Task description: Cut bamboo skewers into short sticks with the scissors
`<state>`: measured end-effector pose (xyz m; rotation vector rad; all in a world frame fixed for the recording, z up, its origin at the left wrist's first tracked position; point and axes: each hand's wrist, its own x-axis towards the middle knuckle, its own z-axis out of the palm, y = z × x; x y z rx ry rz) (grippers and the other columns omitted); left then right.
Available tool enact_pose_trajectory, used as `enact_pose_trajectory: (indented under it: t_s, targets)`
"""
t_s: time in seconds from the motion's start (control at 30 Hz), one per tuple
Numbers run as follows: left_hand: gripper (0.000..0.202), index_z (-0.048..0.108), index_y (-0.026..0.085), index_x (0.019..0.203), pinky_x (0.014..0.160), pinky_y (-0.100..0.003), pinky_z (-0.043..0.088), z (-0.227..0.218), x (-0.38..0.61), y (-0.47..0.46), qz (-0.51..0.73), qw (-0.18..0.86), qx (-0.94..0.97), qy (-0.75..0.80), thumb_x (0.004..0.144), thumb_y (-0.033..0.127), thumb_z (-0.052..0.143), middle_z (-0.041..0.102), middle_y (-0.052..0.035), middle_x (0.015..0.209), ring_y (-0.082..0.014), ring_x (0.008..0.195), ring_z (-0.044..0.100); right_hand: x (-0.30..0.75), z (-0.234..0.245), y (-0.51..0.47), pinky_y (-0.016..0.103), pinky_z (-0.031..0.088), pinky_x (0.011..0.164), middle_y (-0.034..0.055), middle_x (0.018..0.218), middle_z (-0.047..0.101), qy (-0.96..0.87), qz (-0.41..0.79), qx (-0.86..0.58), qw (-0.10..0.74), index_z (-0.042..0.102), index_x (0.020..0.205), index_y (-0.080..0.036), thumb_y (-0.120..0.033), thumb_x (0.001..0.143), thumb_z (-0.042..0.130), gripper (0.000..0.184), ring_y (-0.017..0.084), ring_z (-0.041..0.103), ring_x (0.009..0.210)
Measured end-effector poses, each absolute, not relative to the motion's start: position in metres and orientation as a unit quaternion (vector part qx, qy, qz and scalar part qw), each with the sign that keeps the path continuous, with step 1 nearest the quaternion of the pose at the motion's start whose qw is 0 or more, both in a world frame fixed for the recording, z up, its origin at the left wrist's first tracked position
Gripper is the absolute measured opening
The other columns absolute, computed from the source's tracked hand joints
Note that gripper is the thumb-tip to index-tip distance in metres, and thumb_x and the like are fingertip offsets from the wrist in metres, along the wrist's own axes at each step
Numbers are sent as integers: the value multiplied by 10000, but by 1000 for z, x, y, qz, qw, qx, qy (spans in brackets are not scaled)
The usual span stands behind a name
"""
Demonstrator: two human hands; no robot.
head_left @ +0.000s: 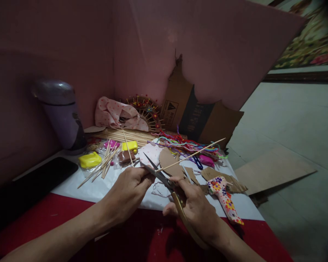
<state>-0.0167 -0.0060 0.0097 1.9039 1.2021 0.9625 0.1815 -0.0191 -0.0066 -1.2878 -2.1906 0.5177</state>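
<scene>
My right hand point(198, 209) is wrapped round the handles of a pair of scissors point(161, 177), whose blades are parted and point away to the left. My left hand point(128, 193) is closed in a pinch at the near end of a thin bamboo skewer point(198, 154). That skewer crosses the blades and slants up to the right. Exactly where the fingers meet it is partly hidden. Just beyond the blades lie a dotted white piece of fabric point(150, 153) and a cut cardboard piece point(171, 163). A flower-patterned, fabric-covered shape point(225, 200) rests right of my right hand.
Loose skewers point(106, 160) and packets of yellow clay point(90, 159) lie at left, near a black phone point(51, 173) and a purple bottle point(61, 120). Behind are colourful pipe cleaners point(180, 142), pink dotted cloth point(112, 112) and an upright cardboard sheet point(177, 98) against the wall.
</scene>
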Motion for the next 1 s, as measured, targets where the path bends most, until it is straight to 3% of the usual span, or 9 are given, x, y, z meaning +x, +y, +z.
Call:
enact_pose_trajectory:
  t_s: [0.13, 0.57, 1.0]
  targets:
    - [260, 619, 158, 766, 668, -271, 385, 11, -16, -8, 373, 350, 728, 457, 865, 243, 394, 652, -16, 790, -140, 704, 522, 182, -8, -19, 256, 399, 642, -12, 741, 615, -821, 179, -467, 277, 543, 1001, -209, -425, 701, 718, 409, 167, 551, 653]
    - [241, 610, 150, 755, 638, -268, 384, 7, -16, -4, 397, 349, 709, 466, 847, 245, 408, 613, -10, 719, -139, 675, 499, 183, -11, -17, 230, 394, 596, -28, 677, 628, -825, 184, -452, 284, 560, 1006, -182, -263, 757, 672, 284, 134, 531, 572]
    - [228, 613, 146, 771, 611, -258, 367, 5, -18, -3, 410, 364, 695, 465, 839, 254, 424, 586, -6, 721, -130, 661, 468, 180, -11, -16, 219, 406, 568, -34, 666, 597, -822, 169, -449, 307, 596, 926, -181, -293, 714, 715, 268, 116, 497, 541]
